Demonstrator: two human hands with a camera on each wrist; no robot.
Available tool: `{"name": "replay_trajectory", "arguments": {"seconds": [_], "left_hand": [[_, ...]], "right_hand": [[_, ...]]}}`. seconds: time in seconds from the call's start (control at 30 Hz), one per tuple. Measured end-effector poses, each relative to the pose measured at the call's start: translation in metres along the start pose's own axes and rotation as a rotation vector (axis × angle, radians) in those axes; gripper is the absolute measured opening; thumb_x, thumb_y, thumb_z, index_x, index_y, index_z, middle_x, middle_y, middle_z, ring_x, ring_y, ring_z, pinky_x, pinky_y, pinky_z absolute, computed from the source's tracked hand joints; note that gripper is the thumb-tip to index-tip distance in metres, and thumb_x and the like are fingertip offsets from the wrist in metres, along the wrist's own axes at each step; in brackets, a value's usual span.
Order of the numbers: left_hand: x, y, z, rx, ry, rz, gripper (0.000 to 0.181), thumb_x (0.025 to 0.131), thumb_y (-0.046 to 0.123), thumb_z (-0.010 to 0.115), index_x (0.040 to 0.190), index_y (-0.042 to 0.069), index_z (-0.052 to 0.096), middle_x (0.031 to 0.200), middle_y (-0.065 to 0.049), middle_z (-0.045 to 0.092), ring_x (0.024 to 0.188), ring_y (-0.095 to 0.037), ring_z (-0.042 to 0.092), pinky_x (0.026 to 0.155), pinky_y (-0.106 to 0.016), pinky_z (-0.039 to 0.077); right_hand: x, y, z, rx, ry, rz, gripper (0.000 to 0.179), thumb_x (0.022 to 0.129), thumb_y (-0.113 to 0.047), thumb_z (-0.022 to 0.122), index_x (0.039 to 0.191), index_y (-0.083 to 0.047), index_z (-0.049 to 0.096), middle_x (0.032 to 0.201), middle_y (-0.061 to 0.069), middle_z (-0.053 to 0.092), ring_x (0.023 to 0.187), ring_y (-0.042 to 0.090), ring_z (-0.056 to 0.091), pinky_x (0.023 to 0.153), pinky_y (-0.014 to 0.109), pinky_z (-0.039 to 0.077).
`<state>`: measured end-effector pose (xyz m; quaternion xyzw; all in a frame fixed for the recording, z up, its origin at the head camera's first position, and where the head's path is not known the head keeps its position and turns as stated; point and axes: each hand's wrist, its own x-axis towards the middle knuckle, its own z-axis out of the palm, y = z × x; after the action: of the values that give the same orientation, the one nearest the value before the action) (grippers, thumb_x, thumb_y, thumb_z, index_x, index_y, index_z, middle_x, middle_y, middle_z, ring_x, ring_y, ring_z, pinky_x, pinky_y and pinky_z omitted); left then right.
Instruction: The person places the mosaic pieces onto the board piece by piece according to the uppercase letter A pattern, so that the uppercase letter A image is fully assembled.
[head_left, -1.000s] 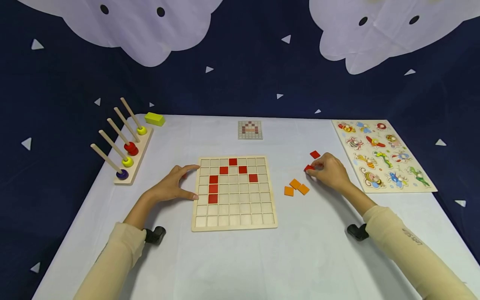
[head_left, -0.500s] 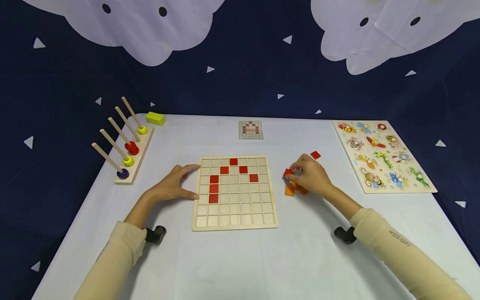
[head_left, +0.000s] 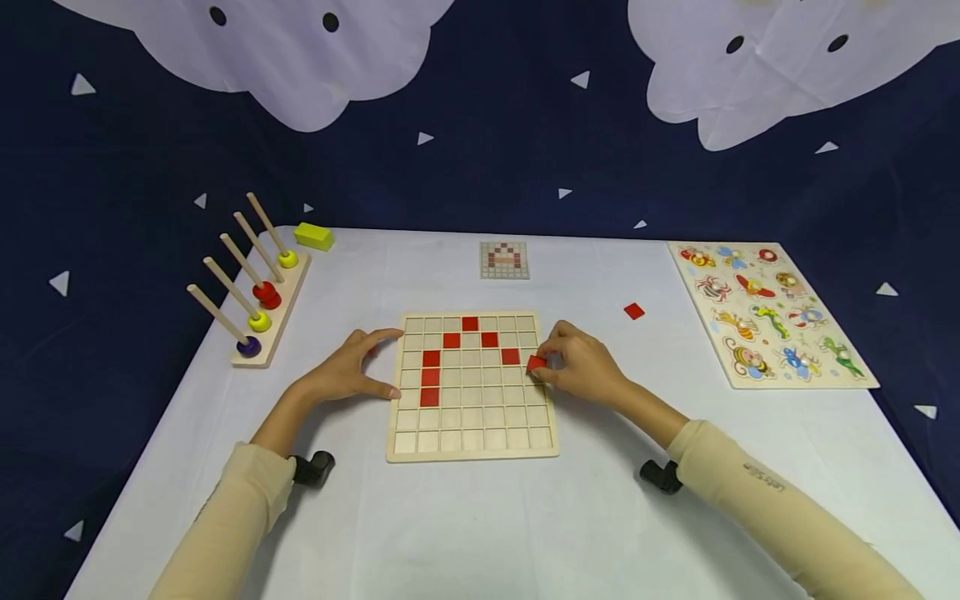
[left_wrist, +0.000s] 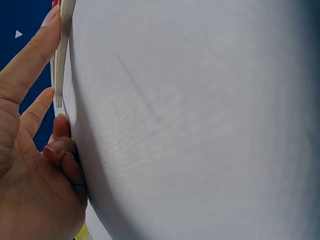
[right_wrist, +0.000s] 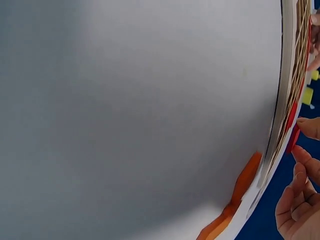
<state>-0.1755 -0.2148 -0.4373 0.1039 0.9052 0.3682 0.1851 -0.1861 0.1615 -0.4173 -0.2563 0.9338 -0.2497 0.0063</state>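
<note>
Right hand [head_left: 577, 362] pinched red square tile [head_left: 536, 364] | had carried it leftward to pale wooden grid board [head_left: 472, 396] | tile not yet seated | left hand [head_left: 345, 369] spread wide at board's edge

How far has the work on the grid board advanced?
Done: seven red tiles lie in the board. In hand: the right hand pinches another red tile at the board's right edge. Probably left: one loose red tile and orange tiles, lying off the board.
</note>
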Motion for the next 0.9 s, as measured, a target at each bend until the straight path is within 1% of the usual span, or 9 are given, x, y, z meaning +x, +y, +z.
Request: {"name": "replay_trajectory", "arguments": {"seconds": [0.2, 0.33, 0.43, 0.57, 0.77, 0.9], "left_hand": [[0.000, 0.001, 0.000, -0.003, -0.002, -0.005, 0.100, 0.071, 0.034, 0.090, 0.153, 0.018, 0.036, 0.110, -0.016, 0.040, 0.104, -0.029, 0.040, 0.088, -0.046, 0.037], [-0.001, 0.002, 0.000, -0.006, 0.001, -0.007, 0.099, 0.071, 0.034, 0.090, 0.153, 0.019, 0.036, 0.111, -0.016, 0.040, 0.105, -0.030, 0.040, 0.089, -0.047, 0.037], [-0.001, 0.003, 0.000, -0.007, -0.001, -0.009, 0.099, 0.071, 0.033, 0.090, 0.153, 0.018, 0.036, 0.111, -0.016, 0.040, 0.105, -0.030, 0.040, 0.089, -0.047, 0.037], [0.000, 0.004, 0.000, -0.005, -0.004, -0.015, 0.100, 0.071, 0.034, 0.090, 0.153, 0.019, 0.036, 0.111, -0.016, 0.040, 0.105, -0.030, 0.041, 0.090, -0.047, 0.037], [0.000, 0.004, -0.001, -0.011, -0.004, -0.019, 0.100, 0.071, 0.033, 0.090, 0.153, 0.019, 0.036, 0.112, -0.016, 0.040, 0.106, -0.030, 0.040, 0.092, -0.049, 0.037], [-0.001, 0.003, -0.001, -0.014, -0.006, -0.017, 0.099, 0.071, 0.033, 0.090, 0.153, 0.019, 0.036, 0.113, -0.017, 0.040, 0.107, -0.031, 0.040, 0.092, -0.049, 0.037]], "right_hand": [[0.005, -0.010, 0.010, -0.002, -0.028, -0.059, 0.020, 0.079, -0.021, 0.083, 0.092, -0.007, 0.076, 0.093, 0.000, 0.057, 0.077, 0.012, 0.052, 0.069, 0.032, 0.046], [0.008, -0.015, 0.015, -0.026, -0.043, -0.081, 0.021, 0.080, -0.021, 0.083, 0.094, -0.006, 0.077, 0.094, -0.001, 0.056, 0.078, 0.011, 0.053, 0.070, 0.031, 0.048], [0.010, -0.017, 0.016, -0.038, -0.057, -0.097, 0.021, 0.082, -0.021, 0.082, 0.094, -0.005, 0.076, 0.092, -0.001, 0.055, 0.076, 0.011, 0.052, 0.069, 0.030, 0.048], [0.013, -0.018, 0.016, -0.005, -0.086, -0.108, 0.018, 0.083, -0.020, 0.081, 0.093, -0.006, 0.075, 0.091, -0.001, 0.054, 0.076, 0.011, 0.051, 0.070, 0.030, 0.046], [0.014, -0.019, 0.015, 0.039, -0.116, -0.102, 0.014, 0.085, -0.017, 0.079, 0.092, -0.005, 0.075, 0.090, -0.002, 0.056, 0.078, 0.011, 0.053, 0.073, 0.031, 0.048], [0.014, -0.019, 0.015, 0.034, -0.130, -0.098, 0.018, 0.085, -0.017, 0.079, 0.097, -0.005, 0.076, 0.091, 0.000, 0.057, 0.077, 0.011, 0.051, 0.072, 0.029, 0.046]]}}
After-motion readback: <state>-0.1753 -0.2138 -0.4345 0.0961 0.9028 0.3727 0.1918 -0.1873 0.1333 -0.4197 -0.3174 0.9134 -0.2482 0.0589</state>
